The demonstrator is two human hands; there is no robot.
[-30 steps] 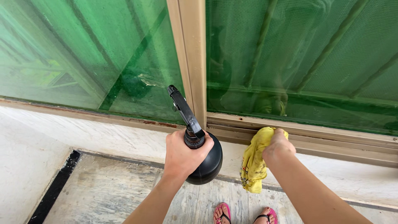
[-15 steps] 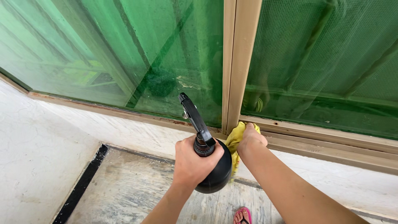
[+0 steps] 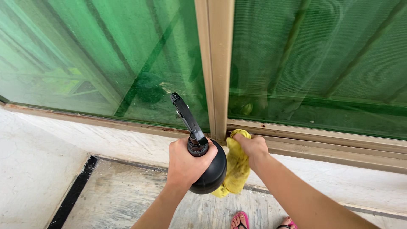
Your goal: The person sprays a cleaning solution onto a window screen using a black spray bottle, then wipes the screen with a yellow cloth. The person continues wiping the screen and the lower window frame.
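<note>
While my left hand (image 3: 184,163) grips a black spray bottle (image 3: 207,167), my right hand (image 3: 252,148) presses a yellow cloth (image 3: 235,167) against the still-grimy window track (image 3: 322,142).

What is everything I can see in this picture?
spray bottle: one, black, round-bodied, held by the neck in the left hand, nozzle pointing up toward the glass.
cloth: one, yellow, stained, pressed to the bottom of the frame by the right hand and hanging below it.
window glass: two panes, green-tinted, either side of the post.
window frame: one, tan, upright post in the middle with a sill rail along the bottom.
wall: white, cracked, below the sill.
floor: grey, worn, with a black strip at its left edge.
sandals: two, pink, bottom edge.
left hand: one, grip closed on the bottle.
right hand: one, grip closed on the cloth.
</note>
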